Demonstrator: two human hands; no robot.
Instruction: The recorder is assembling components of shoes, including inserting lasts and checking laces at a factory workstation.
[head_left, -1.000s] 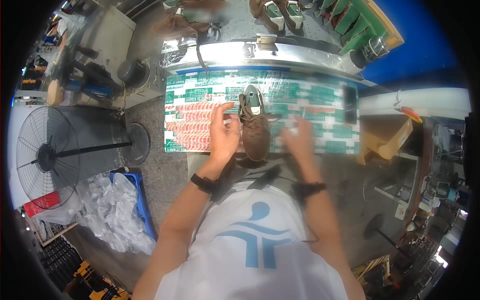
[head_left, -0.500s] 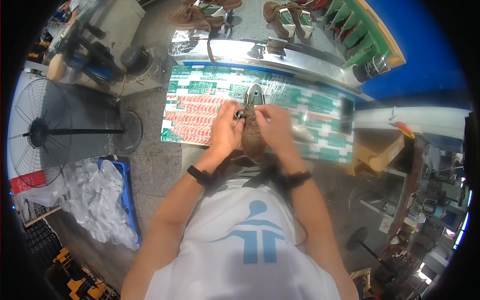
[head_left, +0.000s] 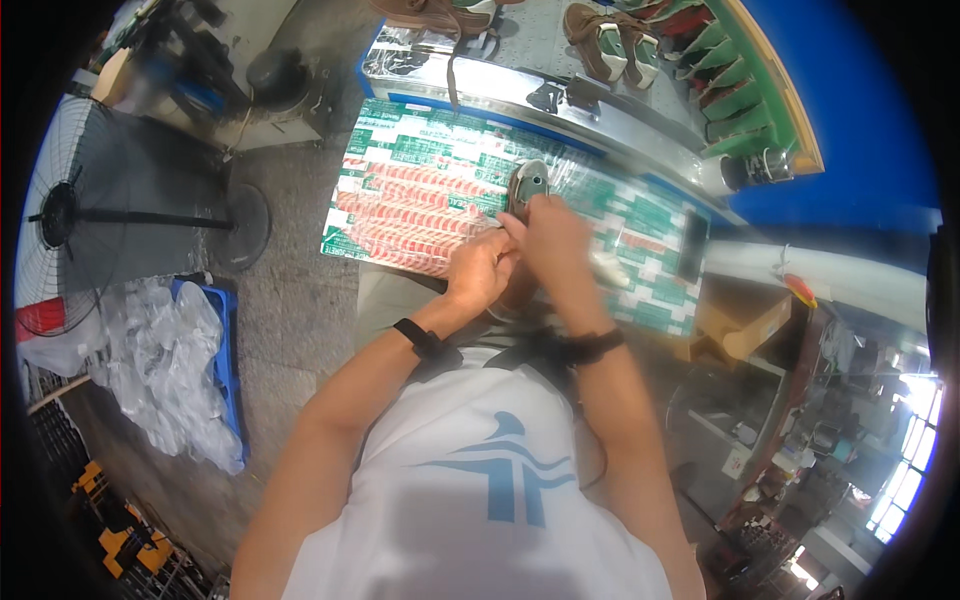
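A brown lace-up shoe (head_left: 521, 188) with a pale rim around its opening lies before me on the board, heel away from me and toe toward my body. Both hands cover its laced middle. My left hand (head_left: 482, 268) is closed, its fingertips pinched together over the lacing. Close against it, my right hand (head_left: 556, 242) curls over the shoe's right side, slightly blurred. Whatever the fingers pinch is hidden behind them. Beside my right hand lies a small whitish item (head_left: 609, 268), too blurred to name.
The shoe rests on a board wrapped in green, white and red printed film (head_left: 400, 190). A dark flat rectangular object (head_left: 692, 246) lies at its right. Beyond a metal edge (head_left: 500, 88) stand more brown shoes (head_left: 610, 45). A floor fan (head_left: 58, 215) and bagged plastic (head_left: 160, 370) stand left.
Both hands have drawn together over the lacing, my left moving right and toward me, my right coming across the shoe. The whole view has tilted slightly.
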